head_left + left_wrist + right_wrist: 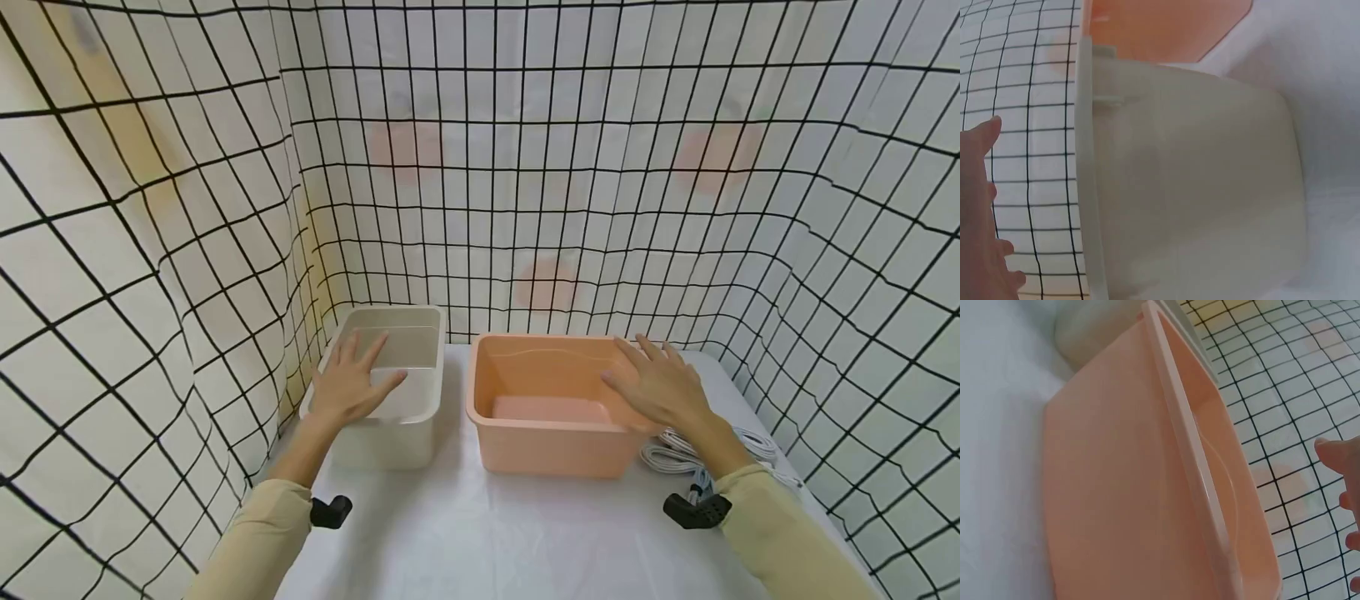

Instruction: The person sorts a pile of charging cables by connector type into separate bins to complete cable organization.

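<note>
My left hand (347, 385), fingers spread and palm down, hovers over the cream plastic bin (390, 446) on the left. In the left wrist view its thumb and fingertips stand above the rim of that bin (1197, 169), holding nothing. My right hand (660, 383) is stretched out over the right end of the orange plastic bin (551, 450), its fingers also apart and holding nothing. The right wrist view has the fingertips off to the side, above the rim of the orange bin (1116, 469). The inside of each bin is partly hidden by a hand.
Coiled white cables (667, 457) lie on the white-covered table (480, 542) right of the orange bin, partly under my right forearm. A black grid net (525, 192) over pale cloth encloses the back and both sides. A narrow gap separates the two bins.
</note>
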`<action>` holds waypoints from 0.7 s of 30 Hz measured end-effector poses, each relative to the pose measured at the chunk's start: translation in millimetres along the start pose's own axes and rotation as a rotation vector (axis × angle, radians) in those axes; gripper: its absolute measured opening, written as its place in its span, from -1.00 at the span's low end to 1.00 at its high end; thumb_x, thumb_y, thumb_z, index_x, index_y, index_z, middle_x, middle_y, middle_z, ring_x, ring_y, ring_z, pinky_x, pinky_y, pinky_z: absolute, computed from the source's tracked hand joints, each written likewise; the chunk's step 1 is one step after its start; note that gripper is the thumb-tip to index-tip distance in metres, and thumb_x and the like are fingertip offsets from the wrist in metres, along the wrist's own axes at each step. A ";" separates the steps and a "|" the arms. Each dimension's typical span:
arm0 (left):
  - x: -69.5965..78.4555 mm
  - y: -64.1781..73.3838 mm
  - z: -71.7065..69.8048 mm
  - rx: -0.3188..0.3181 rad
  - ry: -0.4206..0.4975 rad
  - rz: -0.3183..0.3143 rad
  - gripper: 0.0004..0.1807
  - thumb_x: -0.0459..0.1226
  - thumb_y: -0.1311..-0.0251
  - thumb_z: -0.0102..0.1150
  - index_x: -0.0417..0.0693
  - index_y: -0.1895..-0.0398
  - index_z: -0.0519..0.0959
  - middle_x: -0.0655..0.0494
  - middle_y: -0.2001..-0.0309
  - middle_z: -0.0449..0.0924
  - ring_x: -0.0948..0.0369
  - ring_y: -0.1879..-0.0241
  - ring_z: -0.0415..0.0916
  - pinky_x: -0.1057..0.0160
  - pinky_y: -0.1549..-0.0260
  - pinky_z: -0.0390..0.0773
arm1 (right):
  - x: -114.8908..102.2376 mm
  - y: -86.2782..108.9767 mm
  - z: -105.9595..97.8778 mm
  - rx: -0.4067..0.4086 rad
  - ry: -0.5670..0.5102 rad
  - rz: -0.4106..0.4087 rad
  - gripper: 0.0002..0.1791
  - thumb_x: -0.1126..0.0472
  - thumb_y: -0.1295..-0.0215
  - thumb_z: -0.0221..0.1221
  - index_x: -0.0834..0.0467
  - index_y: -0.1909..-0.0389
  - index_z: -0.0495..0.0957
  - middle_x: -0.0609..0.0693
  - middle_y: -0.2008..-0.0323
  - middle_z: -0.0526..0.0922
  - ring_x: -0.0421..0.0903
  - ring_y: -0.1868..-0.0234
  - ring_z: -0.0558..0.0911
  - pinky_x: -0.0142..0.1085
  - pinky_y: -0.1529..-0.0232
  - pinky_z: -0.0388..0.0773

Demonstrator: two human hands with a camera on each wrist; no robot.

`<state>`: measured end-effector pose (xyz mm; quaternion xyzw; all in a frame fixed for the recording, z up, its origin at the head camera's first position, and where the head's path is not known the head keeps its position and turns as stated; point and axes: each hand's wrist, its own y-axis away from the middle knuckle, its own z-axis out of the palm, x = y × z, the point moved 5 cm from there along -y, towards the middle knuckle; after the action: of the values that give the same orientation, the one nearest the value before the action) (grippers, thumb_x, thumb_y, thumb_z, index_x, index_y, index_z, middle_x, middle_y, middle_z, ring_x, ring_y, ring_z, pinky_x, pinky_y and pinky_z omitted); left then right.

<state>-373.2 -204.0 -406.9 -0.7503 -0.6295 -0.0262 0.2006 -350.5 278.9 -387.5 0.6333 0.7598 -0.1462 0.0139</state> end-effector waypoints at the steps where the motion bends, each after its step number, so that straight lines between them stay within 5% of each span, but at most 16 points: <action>1: -3.0 2.2 -1.9 0.000 0.020 -0.005 -0.03 0.46 -0.32 -0.14 0.29 -0.69 0.03 -0.23 -0.64 -0.18 -0.37 -0.55 -0.25 -0.69 -0.19 -0.18 | 2.1 1.4 -0.8 0.014 -0.003 -0.003 -0.04 -0.52 -0.45 -0.18 0.01 -0.66 0.08 0.33 -0.58 0.05 0.59 -0.48 -0.05 0.60 -0.24 -0.05; 6: -20.9 15.4 -12.7 0.039 0.035 -0.016 -0.02 0.40 -0.35 -0.06 0.14 -0.68 0.05 -0.35 -0.61 -0.15 -0.43 -0.51 -0.16 -0.67 -0.16 0.05 | 12.9 9.7 -5.2 0.085 -0.033 -0.030 -0.09 -0.41 -0.50 -0.07 0.12 -0.62 0.16 0.38 -0.54 0.12 0.56 -0.46 0.06 0.55 -0.24 0.10; 13: -56.9 39.7 -18.1 0.052 0.134 -0.101 0.05 0.34 -0.37 0.00 -0.15 -0.66 0.02 -0.47 -0.57 -0.17 -0.47 -0.49 -0.16 -0.68 -0.15 0.02 | 34.2 24.9 -6.2 0.219 -0.122 -0.037 -0.19 -0.26 -0.52 0.06 0.16 -0.58 0.23 0.42 -0.49 0.21 0.58 -0.37 0.23 0.59 -0.05 0.24; 17: -75.4 51.0 -13.8 0.024 0.273 -0.128 0.15 0.26 -0.34 0.13 -0.36 -0.63 -0.10 -0.59 -0.52 -0.13 -0.51 -0.45 -0.09 -0.60 -0.21 0.08 | 53.8 36.5 -2.6 0.302 -0.170 -0.021 -0.25 -0.16 -0.53 0.10 0.18 -0.56 0.26 0.43 -0.44 0.27 0.58 -0.34 0.27 0.58 -0.09 0.21; 21: -89.5 58.4 -5.8 -0.087 0.381 -0.181 0.29 0.24 -0.30 0.23 -0.36 -0.63 -0.33 -0.61 -0.52 -0.15 -0.52 -0.44 -0.07 -0.51 -0.27 0.12 | 75.2 47.6 3.2 0.377 -0.201 -0.001 -0.27 -0.09 -0.53 0.13 0.22 -0.54 0.28 0.43 -0.40 0.32 0.55 -0.31 0.31 0.54 -0.13 0.20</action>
<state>-334.6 -296.9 -443.4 -0.6802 -0.6431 -0.2125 0.2804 -319.9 357.5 -415.8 0.6068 0.7141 -0.3479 -0.0291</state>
